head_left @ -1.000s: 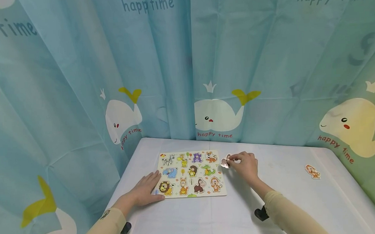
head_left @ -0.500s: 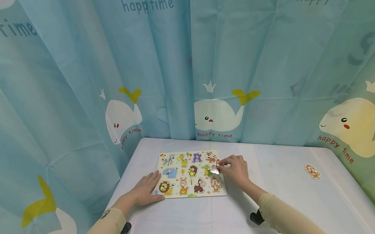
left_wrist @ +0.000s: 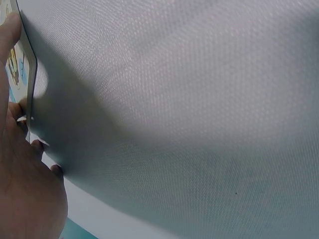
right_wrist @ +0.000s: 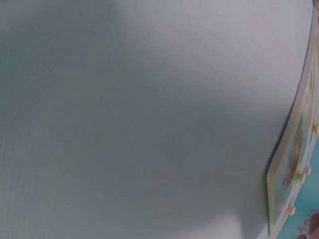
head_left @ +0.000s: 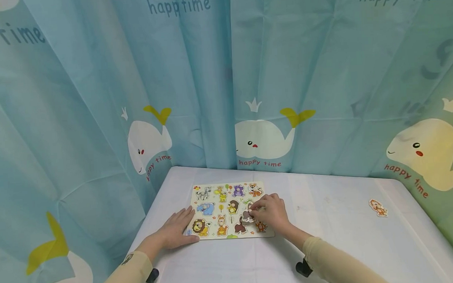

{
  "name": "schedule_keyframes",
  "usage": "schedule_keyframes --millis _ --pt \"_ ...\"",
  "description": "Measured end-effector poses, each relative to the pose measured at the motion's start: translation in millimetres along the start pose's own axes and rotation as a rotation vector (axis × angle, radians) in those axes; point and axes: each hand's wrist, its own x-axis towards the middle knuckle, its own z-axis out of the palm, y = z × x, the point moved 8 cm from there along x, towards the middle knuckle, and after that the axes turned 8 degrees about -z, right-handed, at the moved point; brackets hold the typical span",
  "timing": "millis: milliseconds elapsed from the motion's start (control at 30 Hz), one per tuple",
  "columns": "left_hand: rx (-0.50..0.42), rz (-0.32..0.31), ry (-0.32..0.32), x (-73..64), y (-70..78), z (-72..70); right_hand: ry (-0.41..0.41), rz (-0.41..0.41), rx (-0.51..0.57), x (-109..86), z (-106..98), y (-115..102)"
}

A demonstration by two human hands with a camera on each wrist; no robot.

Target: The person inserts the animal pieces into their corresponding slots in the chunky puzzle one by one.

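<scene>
A pale animal puzzle board [head_left: 214, 201] lies on the table, with several animal pictures in rows. My left hand [head_left: 175, 232] rests at its left edge, fingers straight and thumb along the near-left corner; the left wrist view shows this hand [left_wrist: 30, 189] beside the board's edge [left_wrist: 32, 89]. Over the board's right half, my right hand [head_left: 273, 212] pinches a small dark-brown puzzle piece [head_left: 247, 217] between thumb and fingers. It covers parts of the crocodile, gorilla and monkey pictures. Whether the piece touches the board cannot be told. Small knobs [right_wrist: 300, 175] stand on the board in the right wrist view.
A loose orange monkey puzzle piece [head_left: 378, 208] lies on the white-covered table [head_left: 337, 238], well right of the board. Blue curtains [head_left: 208, 74] printed with whales hang behind and left of the table.
My right hand has carried the pinched piece leftward and nearer to me, from beside the board to over its lower right part. The left hand and the loose monkey piece have stayed put.
</scene>
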Motion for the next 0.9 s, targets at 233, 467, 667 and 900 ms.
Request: schedule_keyframes --millis 233,467,667,900 --pt "-0.004 0.000 0.002 -0.1 0.7 -0.6 -0.027 -0.047 0.000 -2.6 11 -13" --pt "-0.009 0.004 0.004 -0.2 0.7 -0.6 -0.079 -0.021 0.011 -4.4 21 -18" --pt "-0.007 0.008 0.002 -0.7 1.2 -1.1 -0.092 -0.022 0.031 -6.0 22 -24" --pt "-0.010 0.004 -0.001 -0.7 1.0 -0.9 -0.093 -0.039 0.039 -7.7 25 -26"
